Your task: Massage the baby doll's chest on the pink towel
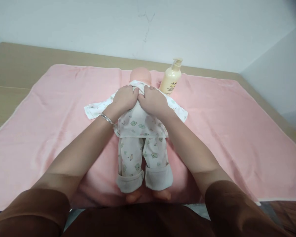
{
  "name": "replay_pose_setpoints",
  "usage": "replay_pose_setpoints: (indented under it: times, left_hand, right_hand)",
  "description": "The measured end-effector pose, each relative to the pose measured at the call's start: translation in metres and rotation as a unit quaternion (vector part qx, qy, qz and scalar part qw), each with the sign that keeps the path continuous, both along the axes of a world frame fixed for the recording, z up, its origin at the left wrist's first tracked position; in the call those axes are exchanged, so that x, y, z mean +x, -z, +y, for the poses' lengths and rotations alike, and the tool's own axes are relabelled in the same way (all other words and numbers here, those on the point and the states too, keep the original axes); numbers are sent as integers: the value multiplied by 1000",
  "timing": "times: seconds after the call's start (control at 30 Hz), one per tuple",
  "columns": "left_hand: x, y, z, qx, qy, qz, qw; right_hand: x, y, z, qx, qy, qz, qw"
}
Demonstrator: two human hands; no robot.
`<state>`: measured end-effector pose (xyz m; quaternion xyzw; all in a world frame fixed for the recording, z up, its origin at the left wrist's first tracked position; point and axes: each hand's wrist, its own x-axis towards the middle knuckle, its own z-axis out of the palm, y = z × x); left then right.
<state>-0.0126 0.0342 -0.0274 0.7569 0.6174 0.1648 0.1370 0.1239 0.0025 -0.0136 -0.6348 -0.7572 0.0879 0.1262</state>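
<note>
A baby doll lies belly down on a pink blanket, its bald head [140,75] pointing away from me. It wears a white patterned shirt [140,126] and matching trousers [132,158] with turned-up cuffs; its feet show below them. My left hand [125,98] rests on the left side of the doll's upper back, palm down and open. On the right side, my right hand [153,100] lies open in the same way. Both thumbs come close together near the middle of the back. The doll's face is hidden.
A cream pump bottle [171,80] stands right of the doll's head, tilted in view. The pink blanket [236,138] spreads over a wooden table [22,59]. A pale wall [88,29] with a cracked mark rises behind it. A silvery bracelet [106,118] circles my left wrist.
</note>
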Motion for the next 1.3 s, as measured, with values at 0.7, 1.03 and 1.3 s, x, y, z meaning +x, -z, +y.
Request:
replay_pose_setpoints:
  times: [0.7,1.03,1.3]
  left_hand:
    - [12,-20,-31,-19,-1,102,995]
    - [-5,1,2,-25,-12,-6,1000]
    - [0,4,1,-10,-34,-23,999]
  right_hand:
    - [20,6,23,-45,-8,51,998]
    - [3,2,-4,-8,17,-42,999]
    - [8,2,4,-20,7,-14,1000]
